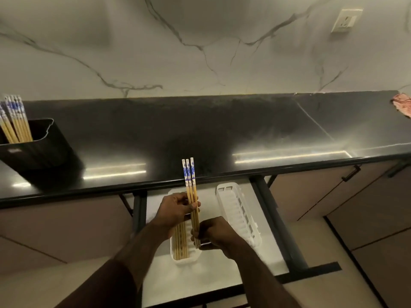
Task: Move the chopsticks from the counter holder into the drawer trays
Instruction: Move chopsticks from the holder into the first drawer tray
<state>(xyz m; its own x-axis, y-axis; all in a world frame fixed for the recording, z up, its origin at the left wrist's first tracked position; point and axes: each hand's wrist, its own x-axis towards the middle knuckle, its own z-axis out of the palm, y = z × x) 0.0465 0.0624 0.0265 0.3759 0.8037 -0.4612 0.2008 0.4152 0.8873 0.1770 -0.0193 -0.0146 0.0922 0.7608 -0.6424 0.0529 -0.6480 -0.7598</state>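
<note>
At far left, a black holder stood on the bench, carrying a cluster of bamboo chopsticks with blue-and-white tops; their exact number could not be told. Below the bench edge, one drawer stood pulled out, with two white slotted trays side by side on its pale floor. The left tray held several chopsticks lying lengthwise, partly hidden by the left arm. Above it, three chopsticks were held as a bundle, patterned ends toward the bench. The left hand gripped the bundle near its middle, fingers curled round it; the right hand pinched the plain lower tips. The right tray lay just beside, holding nothing visible. The bench top was dark and glossy, showing two bright strip reflections. Behind it rose a white marble-veined wall with one socket plate at upper right. A pinkish cloth lay at the bench's far right end. Brown cabinet fronts flanked the drawer.
</note>
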